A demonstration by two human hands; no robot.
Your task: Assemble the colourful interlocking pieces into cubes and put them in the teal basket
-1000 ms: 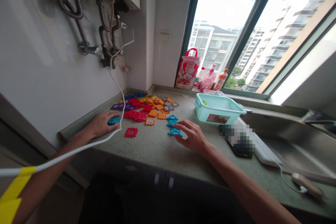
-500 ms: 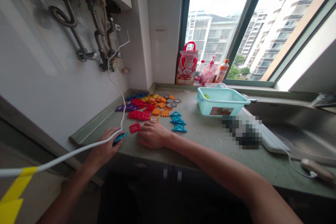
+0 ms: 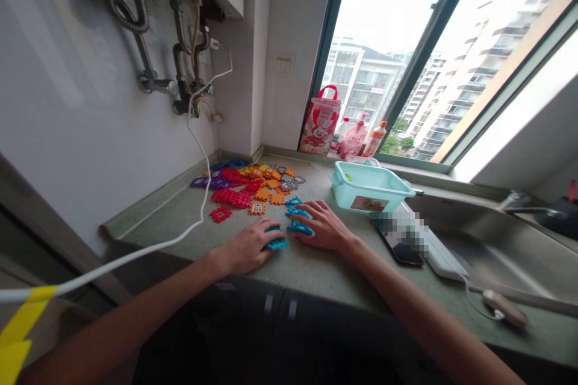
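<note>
My left hand (image 3: 247, 246) is closed round some blue puzzle-like pieces (image 3: 277, 243) near the counter's front edge. Just to its right, my right hand (image 3: 321, 225) has its fingers curled over another group of blue pieces (image 3: 300, 227), which rest on the counter. Behind my hands lies a spread of toothed-edge pieces: red ones (image 3: 232, 197), orange ones (image 3: 270, 195), purple ones (image 3: 217, 180) and grey ones (image 3: 292, 182). One red piece (image 3: 220, 214) lies apart at the front left, and an orange piece with a grid (image 3: 257, 209) is nearer my hands.
A turquoise basin (image 3: 370, 186) stands at the right, before the steel sink (image 3: 478, 240). Near the sink lie a dark phone (image 3: 406, 255) and a white power strip (image 3: 445, 258). A white cable (image 3: 198, 219) crosses the left side. A red bag (image 3: 321, 126) and bottles stand by the window.
My left hand has moved right with its blue pieces, next to the other blue pieces. My right hand has left the red piece and closed over the blue group. The view has shifted.
</note>
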